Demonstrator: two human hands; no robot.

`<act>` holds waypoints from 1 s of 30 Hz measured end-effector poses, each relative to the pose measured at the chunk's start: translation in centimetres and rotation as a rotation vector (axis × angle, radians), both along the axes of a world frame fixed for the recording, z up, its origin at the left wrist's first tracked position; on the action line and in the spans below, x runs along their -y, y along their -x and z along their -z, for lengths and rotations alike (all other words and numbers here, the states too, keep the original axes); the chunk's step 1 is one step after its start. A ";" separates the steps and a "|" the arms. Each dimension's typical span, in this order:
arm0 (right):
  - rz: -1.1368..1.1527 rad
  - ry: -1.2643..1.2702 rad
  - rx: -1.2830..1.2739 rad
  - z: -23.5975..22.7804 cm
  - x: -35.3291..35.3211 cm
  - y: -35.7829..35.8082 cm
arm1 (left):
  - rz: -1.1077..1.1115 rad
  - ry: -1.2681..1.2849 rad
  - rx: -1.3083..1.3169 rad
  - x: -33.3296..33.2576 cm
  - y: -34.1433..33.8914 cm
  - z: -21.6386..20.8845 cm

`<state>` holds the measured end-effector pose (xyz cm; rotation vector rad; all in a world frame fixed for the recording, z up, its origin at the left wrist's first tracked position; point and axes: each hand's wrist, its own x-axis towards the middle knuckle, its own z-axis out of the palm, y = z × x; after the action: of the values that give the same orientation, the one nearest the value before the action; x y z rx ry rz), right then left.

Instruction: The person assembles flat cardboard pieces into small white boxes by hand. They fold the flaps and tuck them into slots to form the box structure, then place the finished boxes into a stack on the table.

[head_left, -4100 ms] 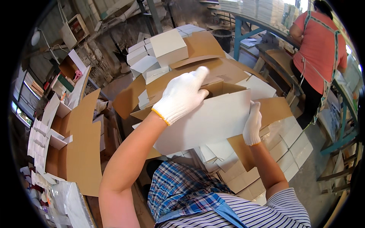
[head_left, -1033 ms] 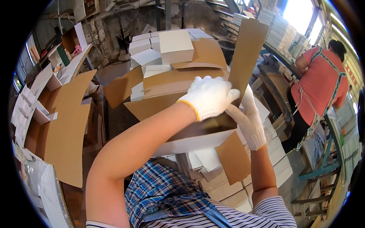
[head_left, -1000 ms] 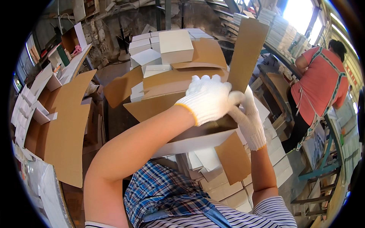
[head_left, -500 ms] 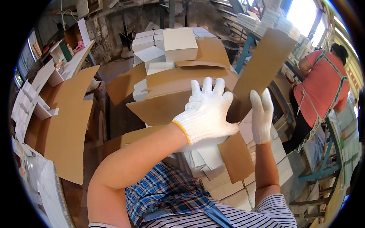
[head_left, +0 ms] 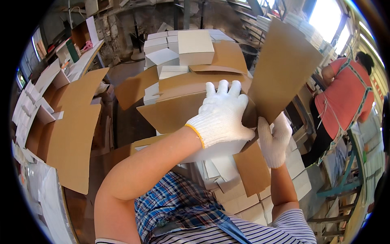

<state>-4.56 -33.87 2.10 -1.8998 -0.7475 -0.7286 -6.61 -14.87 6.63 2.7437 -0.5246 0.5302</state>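
My left hand [head_left: 223, 112], in a white knitted glove with a yellow cuff edge, lies over a white box [head_left: 221, 151] in an open brown cardboard carton [head_left: 166, 116]. Its fingers are spread and point away from me; the thumb points right. My right hand [head_left: 275, 140], gloved alike, is at the carton's right side, fingers up and apart. It is at the lower end of a tall raised carton flap [head_left: 284, 69], seemingly touching it. Another brown flap [head_left: 252, 164] hangs down on the near right side. The carton's inside is mostly hidden behind my left hand.
White boxes [head_left: 196, 46] are stacked beyond the carton, and more white boxes [head_left: 248, 211] lie in front of it. At left stands another open brown carton [head_left: 75, 142] with white boxes. A person in a pink shirt [head_left: 343, 93] works at the right, beside a blue-green frame [head_left: 345, 179].
My right hand has come down and slightly left, to the foot of the raised flap. That flap has turned and shows a broader face. My left hand has barely moved.
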 end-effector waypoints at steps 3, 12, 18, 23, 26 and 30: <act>-0.129 -0.205 -0.212 -0.5 -1.7 -0.3 | 0.021 0.026 -0.080 -0.5 -0.1 -0.4; -0.223 0.317 -0.006 -2.6 -1.4 -2.3 | 0.046 0.249 -0.116 -0.8 0.3 0.2; -0.380 0.460 -0.027 -3.6 0.1 -4.1 | -0.239 -0.099 -0.091 -0.3 8.2 1.7; -0.494 0.625 -0.203 -5.7 0.2 -4.2 | -0.149 0.022 0.476 -3.9 11.0 0.5; -0.518 0.610 -0.258 -5.7 0.5 -4.2 | -0.305 -0.072 0.522 -5.4 9.0 -2.0; -0.538 0.534 -0.287 -5.0 0.8 -4.4 | -0.331 -0.197 0.149 -6.2 6.6 -1.1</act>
<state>-0.19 -34.67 7.10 -2.0599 -1.2819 0.0952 -13.16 -8.71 7.69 3.0158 -0.1584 0.8055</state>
